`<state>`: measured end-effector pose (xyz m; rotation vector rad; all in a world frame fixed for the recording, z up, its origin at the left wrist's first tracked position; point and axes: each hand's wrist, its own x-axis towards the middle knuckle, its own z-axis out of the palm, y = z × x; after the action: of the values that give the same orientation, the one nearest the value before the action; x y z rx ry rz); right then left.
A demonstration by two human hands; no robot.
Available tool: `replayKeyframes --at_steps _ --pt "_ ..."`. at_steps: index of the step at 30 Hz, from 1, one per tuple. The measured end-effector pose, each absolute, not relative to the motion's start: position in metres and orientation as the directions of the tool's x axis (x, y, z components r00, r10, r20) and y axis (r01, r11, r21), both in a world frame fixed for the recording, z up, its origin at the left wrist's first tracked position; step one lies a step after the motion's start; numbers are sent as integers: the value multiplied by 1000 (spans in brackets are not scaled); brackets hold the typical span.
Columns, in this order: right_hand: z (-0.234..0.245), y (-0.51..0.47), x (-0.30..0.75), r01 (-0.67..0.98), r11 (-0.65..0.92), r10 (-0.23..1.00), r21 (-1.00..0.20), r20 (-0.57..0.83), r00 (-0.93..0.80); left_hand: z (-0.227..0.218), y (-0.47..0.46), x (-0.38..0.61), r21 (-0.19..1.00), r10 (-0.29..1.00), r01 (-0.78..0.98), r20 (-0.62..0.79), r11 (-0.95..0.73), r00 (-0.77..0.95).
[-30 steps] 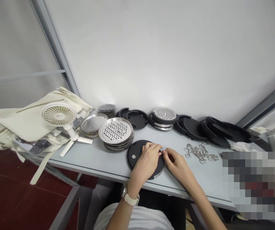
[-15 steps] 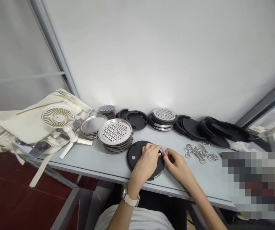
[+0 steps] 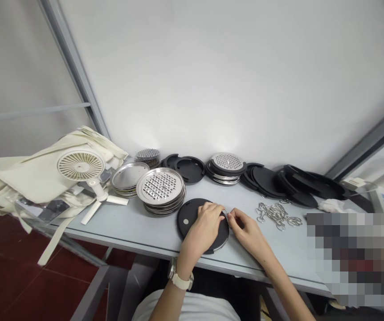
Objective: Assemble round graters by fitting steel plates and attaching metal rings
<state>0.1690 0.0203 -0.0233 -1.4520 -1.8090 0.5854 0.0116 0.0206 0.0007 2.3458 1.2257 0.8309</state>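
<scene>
The disc lies on the desk near its front edge, under the left hand, with the right hand just beside its right rim. Behind it and to the left sits a stack of graters. Further left, a fan stands against a cloth bag at the desk's end. Along the back, by the wall, lie piled lids. Right of the hands lies a chain.
</scene>
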Motion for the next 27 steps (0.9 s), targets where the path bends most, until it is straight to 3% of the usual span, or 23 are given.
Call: replayKeyframes --at_steps 11,27 --pt "-21 21 169 669 369 925 -645 327 -194 0 20 10 546 842 642 319 -538 434" --pt "-24 19 167 663 300 949 -686 282 -138 0 20 12 537 841 648 331 -540 428"
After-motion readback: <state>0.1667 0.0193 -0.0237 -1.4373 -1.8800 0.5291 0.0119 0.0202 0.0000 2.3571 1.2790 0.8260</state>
